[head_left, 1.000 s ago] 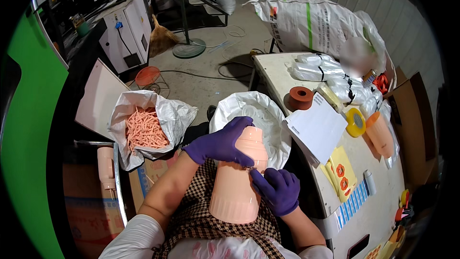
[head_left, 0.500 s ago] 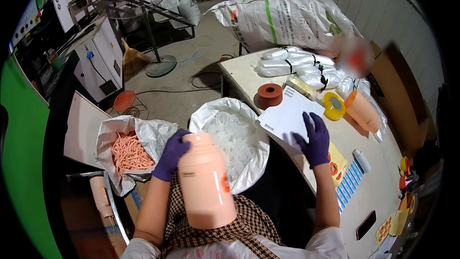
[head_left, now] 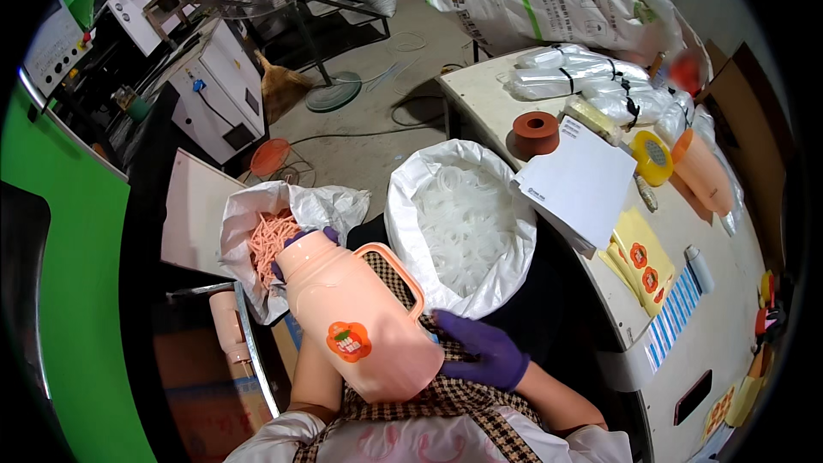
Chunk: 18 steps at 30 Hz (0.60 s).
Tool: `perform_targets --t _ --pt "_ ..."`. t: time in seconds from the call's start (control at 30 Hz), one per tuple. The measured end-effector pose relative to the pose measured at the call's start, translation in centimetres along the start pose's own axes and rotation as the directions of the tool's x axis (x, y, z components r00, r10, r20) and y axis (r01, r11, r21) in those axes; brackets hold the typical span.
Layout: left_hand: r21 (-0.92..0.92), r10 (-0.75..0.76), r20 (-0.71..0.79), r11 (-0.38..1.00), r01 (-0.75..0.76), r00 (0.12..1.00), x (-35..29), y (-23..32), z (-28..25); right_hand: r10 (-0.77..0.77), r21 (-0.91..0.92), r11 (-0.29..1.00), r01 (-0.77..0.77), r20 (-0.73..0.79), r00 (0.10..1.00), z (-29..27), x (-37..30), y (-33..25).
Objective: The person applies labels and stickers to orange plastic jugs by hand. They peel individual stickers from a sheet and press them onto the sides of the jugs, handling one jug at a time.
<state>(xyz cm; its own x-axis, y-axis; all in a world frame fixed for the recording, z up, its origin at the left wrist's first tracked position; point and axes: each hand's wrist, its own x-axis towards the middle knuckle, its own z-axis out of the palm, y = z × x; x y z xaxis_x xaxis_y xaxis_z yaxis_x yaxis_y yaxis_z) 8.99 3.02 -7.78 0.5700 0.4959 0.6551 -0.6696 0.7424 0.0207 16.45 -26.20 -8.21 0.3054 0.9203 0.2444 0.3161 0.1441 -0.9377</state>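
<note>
A pink thermos flask body [head_left: 364, 326] with a loop handle [head_left: 396, 270] lies tilted across my lap, its neck up to the left. An orange-red flower sticker [head_left: 349, 342] is on its side. My left hand [head_left: 300, 246], in a purple glove, is closed on the neck; most of its fingers are hidden behind it. My right hand [head_left: 487, 351], also gloved, is beside the flask's base with fingers stretched out and apart. Whether its fingertips touch the base I cannot tell. Beyond the flask, a white sack [head_left: 403, 206] holds clear plastic rings [head_left: 463, 227].
Left of it, another sack [head_left: 330, 206] holds thin pink pieces [head_left: 270, 244]. The table [head_left: 591, 291] at right bears white sheets [head_left: 583, 176], yellow tape [head_left: 651, 159], yellow sticker sheets [head_left: 639, 266], a phone [head_left: 693, 397] and a pink shell [head_left: 703, 171].
The flask has turned and tilted, bringing its sticker and handle into view. My right hand has left the white sheets and come down beside the flask's base. The whole view has shifted.
</note>
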Motion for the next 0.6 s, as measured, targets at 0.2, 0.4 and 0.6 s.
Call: perform_targets --t 0.2,0.4,0.6 --pt "0.193 0.050 -0.180 0.981 -0.014 0.982 -1.3 0.3 -3.5 0.179 -0.079 0.975 -0.208 -0.280 0.943 0.7 0.4 0.9" --pt "0.925 0.092 -0.199 0.345 0.156 0.976 -0.2 -4.2 -2.8 0.160 -0.017 0.982 -0.190 -0.472 0.867 -3.7 -1.9 5.5" --pt "0.822 -0.137 -0.133 0.539 0.186 0.982 -0.1 -8.6 1.5 0.388 0.583 0.641 0.500 -0.808 0.443 -9.0 -10.3 4.0"
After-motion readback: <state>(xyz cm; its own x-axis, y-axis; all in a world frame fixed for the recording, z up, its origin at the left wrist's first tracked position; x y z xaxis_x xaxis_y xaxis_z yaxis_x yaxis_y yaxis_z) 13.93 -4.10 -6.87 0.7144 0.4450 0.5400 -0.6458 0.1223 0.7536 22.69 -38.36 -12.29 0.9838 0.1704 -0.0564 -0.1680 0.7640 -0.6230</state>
